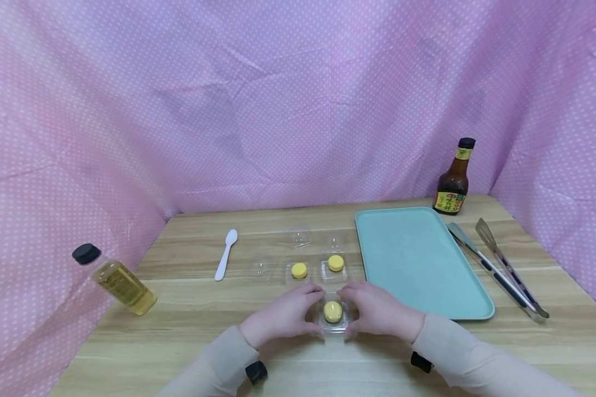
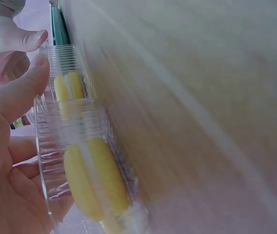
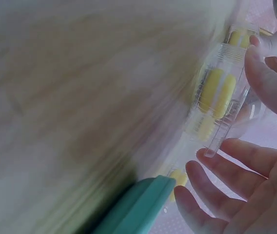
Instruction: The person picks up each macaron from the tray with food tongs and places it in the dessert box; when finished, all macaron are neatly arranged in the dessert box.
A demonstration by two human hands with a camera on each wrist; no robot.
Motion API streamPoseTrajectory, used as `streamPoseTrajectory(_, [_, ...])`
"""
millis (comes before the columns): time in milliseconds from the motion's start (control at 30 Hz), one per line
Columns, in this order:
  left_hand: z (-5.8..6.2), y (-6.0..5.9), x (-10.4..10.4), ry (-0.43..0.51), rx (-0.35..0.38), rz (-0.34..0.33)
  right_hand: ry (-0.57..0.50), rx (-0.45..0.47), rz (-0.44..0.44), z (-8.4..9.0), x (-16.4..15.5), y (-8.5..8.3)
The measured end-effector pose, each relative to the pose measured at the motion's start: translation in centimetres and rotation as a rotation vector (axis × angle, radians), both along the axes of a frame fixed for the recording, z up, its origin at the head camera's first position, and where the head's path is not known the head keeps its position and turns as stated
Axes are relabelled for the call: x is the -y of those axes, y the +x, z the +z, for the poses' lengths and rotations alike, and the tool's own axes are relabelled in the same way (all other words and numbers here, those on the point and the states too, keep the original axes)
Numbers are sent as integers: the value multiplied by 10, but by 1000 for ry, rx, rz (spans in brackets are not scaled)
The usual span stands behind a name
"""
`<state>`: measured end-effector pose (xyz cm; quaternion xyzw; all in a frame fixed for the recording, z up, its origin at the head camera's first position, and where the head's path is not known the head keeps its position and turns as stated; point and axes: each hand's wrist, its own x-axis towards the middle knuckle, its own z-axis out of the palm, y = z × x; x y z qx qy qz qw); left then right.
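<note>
A small clear plastic container (image 1: 334,325) with a round yellow cake (image 1: 333,312) inside sits on the wooden table near its front edge. My left hand (image 1: 298,311) grips its left side and my right hand (image 1: 365,309) its right side. In the left wrist view my left hand (image 2: 21,122) has its thumb on the container (image 2: 72,146) around the yellow cake (image 2: 94,180). In the right wrist view my right hand (image 3: 246,112) has its thumb on the clear lid (image 3: 226,117), with the fingers spread beside it.
Two more yellow cakes (image 1: 299,270) (image 1: 335,263) lie in open clear bases behind, with loose clear lids (image 1: 299,236) around them. A white spoon (image 1: 225,255) lies to the left, and an oil bottle (image 1: 114,278) lies at the table's left edge. Right: teal tray (image 1: 417,259), tongs (image 1: 496,267), sauce bottle (image 1: 454,179).
</note>
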<state>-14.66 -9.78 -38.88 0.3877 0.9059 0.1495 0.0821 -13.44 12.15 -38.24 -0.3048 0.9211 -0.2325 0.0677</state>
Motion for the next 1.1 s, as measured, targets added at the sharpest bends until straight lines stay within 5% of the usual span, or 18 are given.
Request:
streamPoseTrajectory(733, [2, 2, -2, -80, -40, 10, 24, -20, 4, -5, -2, -1])
streamPoseTrajectory(1100, [10, 1, 5, 19, 7, 65, -17, -36, 6, -1, -6, -2])
